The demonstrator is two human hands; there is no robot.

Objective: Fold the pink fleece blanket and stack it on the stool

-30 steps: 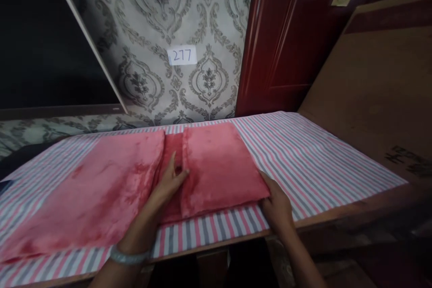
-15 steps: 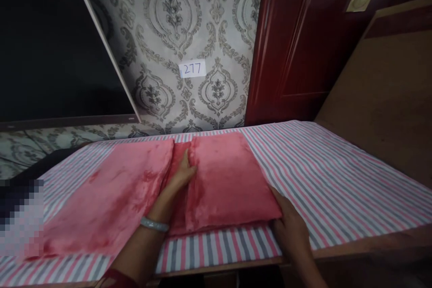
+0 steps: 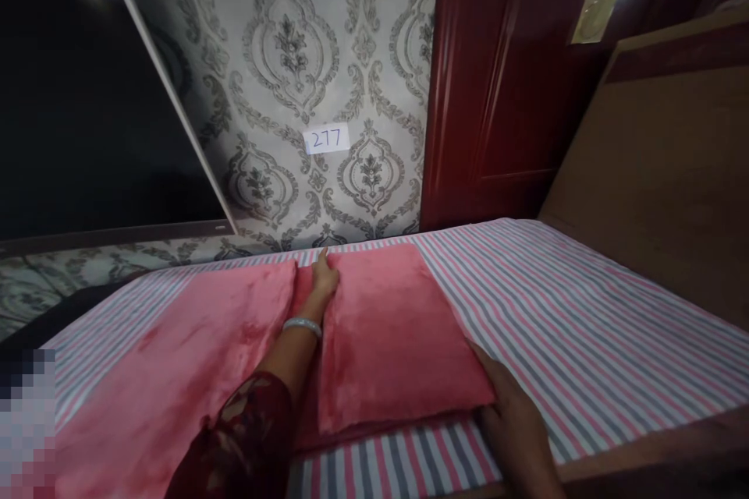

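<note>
1. Left hand lies flat, fingers together, on the plush pink blanket's folded inner edge;
2. Right hand spread, pressing its near right corner;
3. Striped sheet beneath.

right hand cut off below, pixel-blurred patch bottom-left

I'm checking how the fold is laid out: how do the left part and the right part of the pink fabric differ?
The left part of the pink fabric lies spread wide in one thin layer; the right part is narrower, thicker and doubled over. Only the right part is touched: the left hand presses along its inner edge, the right hand holds its near corner. Both are the same plush pink, on the striped sheet.
</note>
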